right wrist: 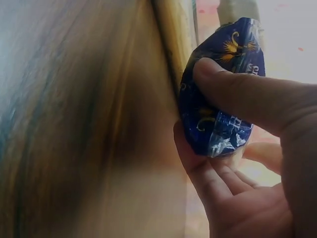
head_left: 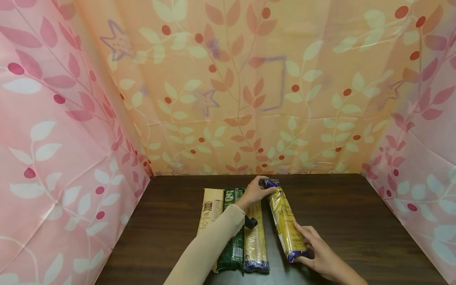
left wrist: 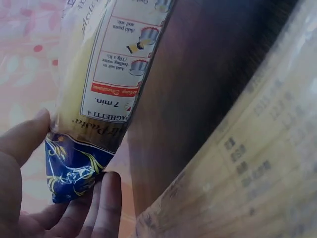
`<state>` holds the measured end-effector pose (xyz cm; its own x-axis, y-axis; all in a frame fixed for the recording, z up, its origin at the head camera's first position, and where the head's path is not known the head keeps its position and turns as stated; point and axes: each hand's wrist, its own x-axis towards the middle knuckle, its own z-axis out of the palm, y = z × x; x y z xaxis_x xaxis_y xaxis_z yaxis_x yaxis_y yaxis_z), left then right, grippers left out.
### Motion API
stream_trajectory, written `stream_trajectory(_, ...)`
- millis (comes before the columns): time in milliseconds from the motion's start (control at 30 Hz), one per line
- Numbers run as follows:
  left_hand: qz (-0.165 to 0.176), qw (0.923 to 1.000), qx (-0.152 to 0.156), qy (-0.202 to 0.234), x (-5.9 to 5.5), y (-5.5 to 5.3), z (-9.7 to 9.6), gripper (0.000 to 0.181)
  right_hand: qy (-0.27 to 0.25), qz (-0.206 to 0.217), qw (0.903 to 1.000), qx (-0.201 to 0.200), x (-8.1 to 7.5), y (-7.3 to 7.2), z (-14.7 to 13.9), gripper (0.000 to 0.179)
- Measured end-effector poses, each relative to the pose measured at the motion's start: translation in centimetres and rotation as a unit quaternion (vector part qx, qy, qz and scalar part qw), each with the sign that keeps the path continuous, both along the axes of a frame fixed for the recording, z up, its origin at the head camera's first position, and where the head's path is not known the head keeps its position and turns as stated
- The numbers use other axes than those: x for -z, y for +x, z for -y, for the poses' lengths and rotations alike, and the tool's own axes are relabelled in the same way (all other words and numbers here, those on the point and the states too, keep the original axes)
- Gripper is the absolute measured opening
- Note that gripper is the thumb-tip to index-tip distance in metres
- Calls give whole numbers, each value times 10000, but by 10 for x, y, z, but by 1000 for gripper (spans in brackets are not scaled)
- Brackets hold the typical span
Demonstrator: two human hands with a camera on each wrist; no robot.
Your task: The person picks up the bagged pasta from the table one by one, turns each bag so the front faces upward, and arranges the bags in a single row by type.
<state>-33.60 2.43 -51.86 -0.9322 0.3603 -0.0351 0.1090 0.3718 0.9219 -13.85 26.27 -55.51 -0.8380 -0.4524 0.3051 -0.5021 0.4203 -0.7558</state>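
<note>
Both hands hold a yellow spaghetti packet [head_left: 286, 219] with dark blue ends, tilted over the right part of the dark table. At its far end, my left hand [head_left: 255, 193] grips the blue tip between thumb and fingers. The near end is in my right hand [head_left: 320, 251]; the right wrist view shows the thumb pressed on the blue end [right wrist: 228, 104] with fingers beneath. Printed cooking directions [left wrist: 121, 64] face the left wrist camera. Just left of the held packet lies a second yellow packet with blue ends [head_left: 255, 247], partly hidden by the left wrist.
Left of these, a green packet [head_left: 233, 247] and a cream packet [head_left: 213, 206] lie side by side on the wooden table [head_left: 156, 237], partly behind the left sleeve [head_left: 210, 245]. Leaf-patterned cloth [head_left: 228, 79] hangs behind the table and at both sides.
</note>
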Motion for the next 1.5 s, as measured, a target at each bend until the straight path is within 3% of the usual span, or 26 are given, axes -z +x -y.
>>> stream_trajectory(200, 193, 9998, -34, 106, 7, -6, -9, 59, 647, -597, 9951, 456, 5, -2, -3, 111)
stream_trajectory(333, 291, 9995, -130, 76, 10, -9, -18, 58, 778, -864, 9907, 712, 8, -5, -5, 109)
stream_trajectory(600, 431, 9985, -326, -29, 16, -9, -33, 62, 755, -899, 9900, 788, 12, -13, -12, 106)
stream_trajectory(700, 487, 9985, -252, 14, 16, -9, -36, 63, 815, -943, 9885, 853, 11, -15, -14, 104)
stream_trajectory(867, 520, 9986, 87, 58, 14, -9, -41, 69, 845, -481, 9910, 925, 7, -16, -18, 100)
stream_trajectory(1033, 795, 9955, 423, 281, 13, -9, -43, 79, 920, -65, 9899, 1075, 5, -18, -22, 96)
stream_trajectory(1233, 1006, 9927, 486, 446, 18, -12, -47, 89, 983, 121, 9863, 1318, 3, -19, -23, 94)
stream_trajectory(1500, 867, 9958, 304, -37, 21, -12, -47, 93, 1245, 334, 9810, 1447, 1, -19, -21, 94)
